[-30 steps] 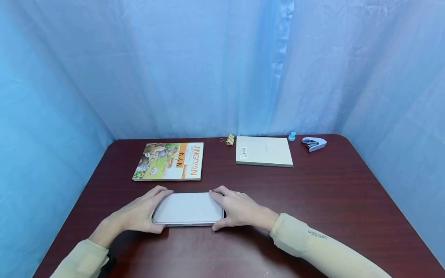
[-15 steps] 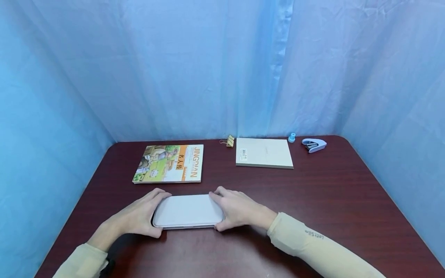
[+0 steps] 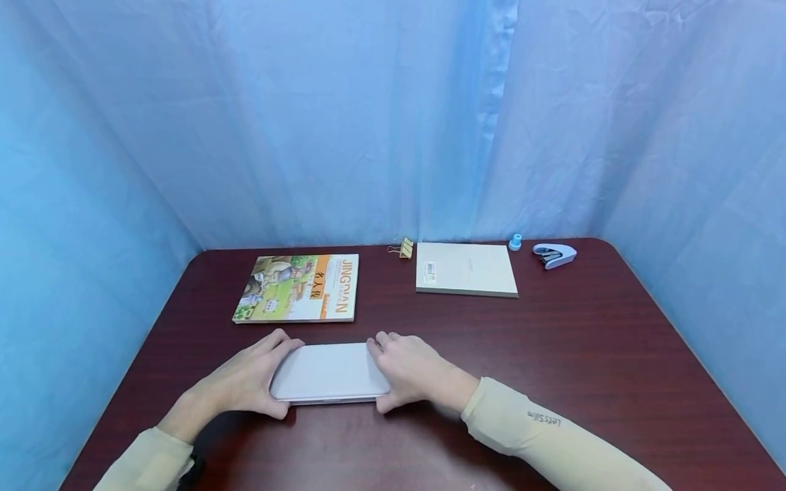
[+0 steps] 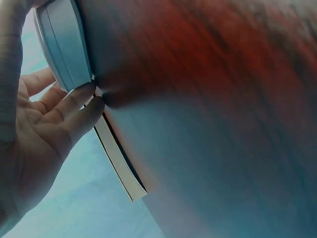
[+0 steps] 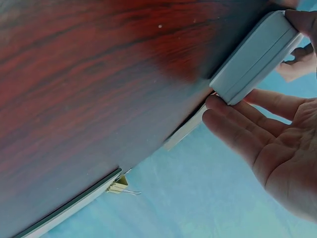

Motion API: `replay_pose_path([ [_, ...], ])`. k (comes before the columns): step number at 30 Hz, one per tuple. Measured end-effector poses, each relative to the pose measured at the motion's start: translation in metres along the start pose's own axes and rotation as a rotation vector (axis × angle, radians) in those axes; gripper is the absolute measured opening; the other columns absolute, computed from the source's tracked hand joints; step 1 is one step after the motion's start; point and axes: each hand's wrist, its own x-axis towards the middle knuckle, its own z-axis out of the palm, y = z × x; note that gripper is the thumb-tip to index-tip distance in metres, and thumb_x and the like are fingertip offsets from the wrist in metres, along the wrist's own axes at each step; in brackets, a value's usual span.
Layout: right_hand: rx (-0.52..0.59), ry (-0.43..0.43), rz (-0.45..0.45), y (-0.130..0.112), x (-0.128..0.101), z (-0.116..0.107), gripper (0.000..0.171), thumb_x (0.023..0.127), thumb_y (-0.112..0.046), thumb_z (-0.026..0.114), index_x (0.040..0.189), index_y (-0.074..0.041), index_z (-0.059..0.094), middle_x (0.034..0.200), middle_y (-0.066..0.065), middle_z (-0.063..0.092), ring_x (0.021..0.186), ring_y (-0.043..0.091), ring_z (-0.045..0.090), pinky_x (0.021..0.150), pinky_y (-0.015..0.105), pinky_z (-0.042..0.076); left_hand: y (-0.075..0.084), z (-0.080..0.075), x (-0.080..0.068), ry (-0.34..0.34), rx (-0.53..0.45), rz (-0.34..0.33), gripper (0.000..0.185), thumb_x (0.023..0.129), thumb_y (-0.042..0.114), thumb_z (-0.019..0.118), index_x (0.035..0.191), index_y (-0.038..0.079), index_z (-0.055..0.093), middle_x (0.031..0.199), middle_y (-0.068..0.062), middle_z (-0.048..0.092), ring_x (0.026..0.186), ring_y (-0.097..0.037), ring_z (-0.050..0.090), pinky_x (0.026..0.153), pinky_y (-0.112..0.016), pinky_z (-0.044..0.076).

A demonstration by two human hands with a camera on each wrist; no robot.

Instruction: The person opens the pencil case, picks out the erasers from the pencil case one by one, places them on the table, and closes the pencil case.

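Note:
A flat white case (image 3: 328,372) with rounded corners lies on the dark red table (image 3: 552,354), near its front. My left hand (image 3: 258,378) grips the case's left end, with the fingers over the far edge and the thumb on the near edge. My right hand (image 3: 405,368) grips the right end the same way. The left wrist view shows the case (image 4: 64,44) from its side, with the left hand's fingers (image 4: 74,106) curled at its edge. In the right wrist view, the right hand's fingers (image 5: 233,114) sit under the case's corner (image 5: 255,54).
A picture book (image 3: 299,287) lies behind the case at back left and a beige notebook (image 3: 467,269) at back centre. A gold binder clip (image 3: 405,248), a small blue round item (image 3: 516,241) and a white stapler (image 3: 555,255) lie along the back edge. Blue curtains enclose the table.
The right hand has slid slightly left, further over the case's right end. The case and the left hand have hardly moved.

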Motion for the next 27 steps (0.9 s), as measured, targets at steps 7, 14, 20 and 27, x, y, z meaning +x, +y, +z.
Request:
replay_pose_path([
  [7,0.004,-0.009,0.009,-0.001,0.000,0.003,0.094,0.062,-0.063,0.078,0.129,0.001,0.063,0.109,0.010,0.064,0.090,0.021,0.065,0.070,0.031,0.059,0.000,0.003,0.000,0.019,0.017,0.023,0.088,0.054,0.046,0.087,0.132,0.016,0.059,0.109,0.013,0.044,0.088,-0.002,0.047,0.074,-0.020,0.046],
  [14,0.032,0.000,0.007,0.000,0.000,0.005,0.093,0.061,-0.062,0.079,0.128,0.001,0.063,0.108,0.009,0.065,0.088,0.021,0.066,0.072,0.031,0.059,0.000,0.004,0.000,0.053,0.048,0.064,0.086,0.054,0.045,0.086,0.129,0.011,0.061,0.104,0.010,0.045,0.080,-0.003,0.046,0.067,-0.019,0.044],
  [20,0.158,-0.014,-0.002,0.007,0.000,0.006,0.090,0.064,-0.056,0.081,0.131,0.001,0.062,0.112,0.009,0.064,0.084,0.020,0.067,0.074,0.032,0.059,0.000,0.002,-0.001,0.049,0.065,0.063,0.085,0.055,0.046,0.085,0.128,0.010,0.062,0.103,0.009,0.045,0.077,-0.004,0.046,0.065,-0.019,0.043],
  [27,0.357,-0.073,0.006,0.023,-0.001,0.002,0.087,0.072,-0.050,0.078,0.142,-0.001,0.057,0.132,0.013,0.061,0.105,0.021,0.067,0.088,0.036,0.057,0.001,-0.001,0.001,0.043,0.055,0.053,0.086,0.056,0.045,0.086,0.130,0.009,0.061,0.104,0.008,0.046,0.078,-0.004,0.047,0.065,-0.019,0.044],
])
